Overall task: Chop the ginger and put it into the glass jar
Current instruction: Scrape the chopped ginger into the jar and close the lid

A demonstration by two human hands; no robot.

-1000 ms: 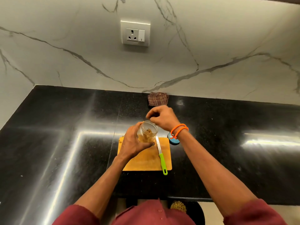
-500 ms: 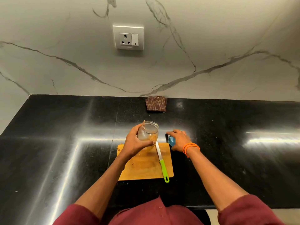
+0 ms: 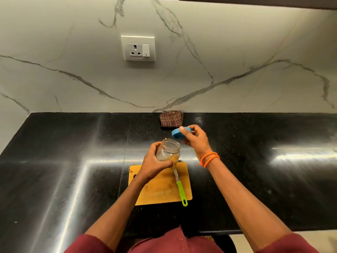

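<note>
The black counter [image 3: 54, 179] runs beneath a marble wall, and everything else is placed here against the wooden cutting board [image 3: 160, 187] that lies flat near the counter's front edge. The left hand [image 3: 155, 163] reaches in over the board's far left corner, its forearm crossing the board, fingers wrapped around the glass jar [image 3: 168, 149]. The jar is lifted over the board's far edge, its long axis leaning so the open mouth points up and slightly away from the person. Chopped ginger [image 3: 173, 157], pale yellow-brown, sits heaped in the jar's lower part; the upper part shows clear glass. The right hand [image 3: 195, 138] is raised beyond the board's far right corner, wrist bent, fingers and thumb pinching a blue lid [image 3: 177, 133] by its rim, tilted on edge just beside the jar's mouth without touching it. A knife [image 3: 179, 187] lies along the board's right side, blade toward the jar, green handle overhanging the near edge.
</note>
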